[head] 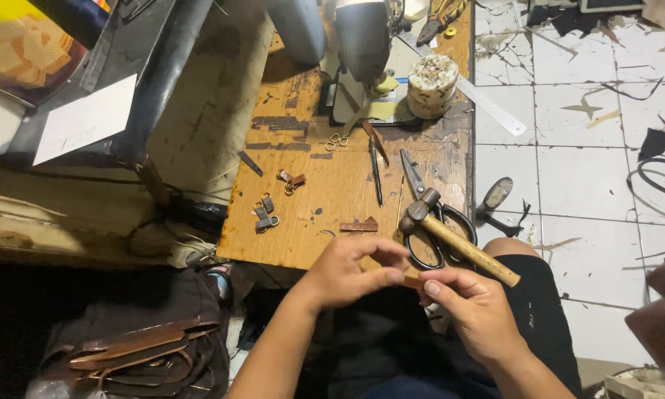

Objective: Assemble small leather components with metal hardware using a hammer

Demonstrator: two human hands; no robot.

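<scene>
Both hands meet just below the near edge of the table, pinching 1 small brown strap between them. The left hand closes thumb and forefinger on the strap's left end; the right hand pinches its right end with thumb and fingertips. The strap is mostly hidden by the fingers, so its full shape cannot be told. It sits over the person's lap, above dark shorts.

Just beyond the hands, a hammer with a wooden handle lies slanted across black-handled scissors at the table's near right corner. Left of the hammer head lies a small brown notched scrap. Further left are 2 short tabs with metal rings, and another tab above them. A dark thin tool lies lengthwise near the table's middle. At the far end stand a sewing machine and a pale round pot, with a ruler jutting off the right edge.

On the floor at lower left lies a dark bag with brown straps. Tiled floor with dark scraps is on the right.
</scene>
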